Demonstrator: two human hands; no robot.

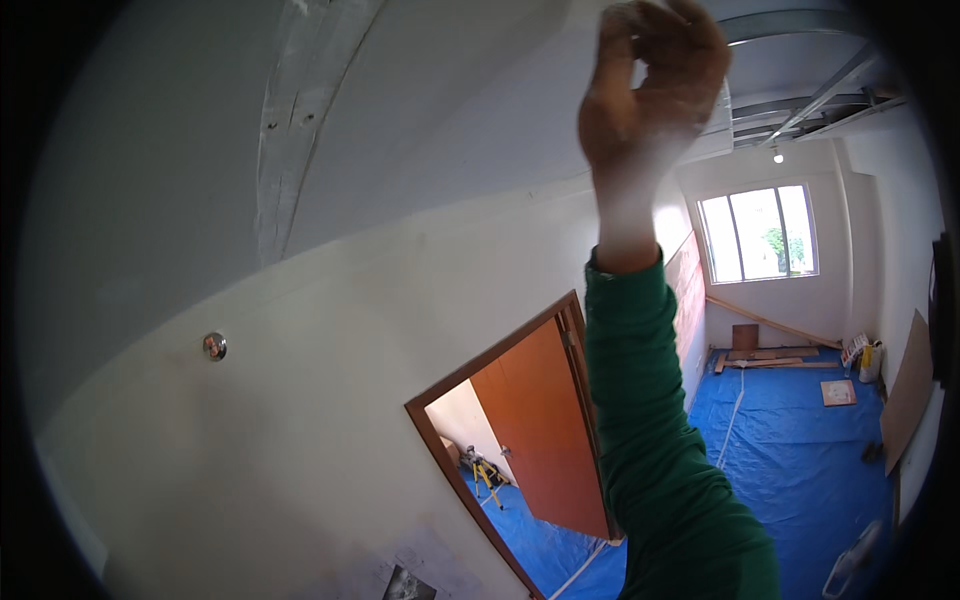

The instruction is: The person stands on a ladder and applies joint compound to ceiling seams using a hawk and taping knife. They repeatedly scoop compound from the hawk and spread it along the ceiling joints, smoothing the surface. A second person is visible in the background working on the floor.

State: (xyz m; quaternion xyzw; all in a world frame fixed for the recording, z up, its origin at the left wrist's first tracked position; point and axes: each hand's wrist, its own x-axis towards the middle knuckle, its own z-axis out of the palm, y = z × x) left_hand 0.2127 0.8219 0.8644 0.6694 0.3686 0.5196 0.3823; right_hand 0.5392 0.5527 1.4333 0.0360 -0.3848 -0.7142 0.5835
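While our right hand (652, 112) is raised before the overhead ceiling (450, 100), its blurred fingers (708, 48) curl partway; we cannot tell whether they grip anything. A hasty swing could scuff the surface.

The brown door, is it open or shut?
Open: the brown door stands swung away from its frame, and a yellow tripod shows through the gap.

No text, labels, numbers or signs are legible.
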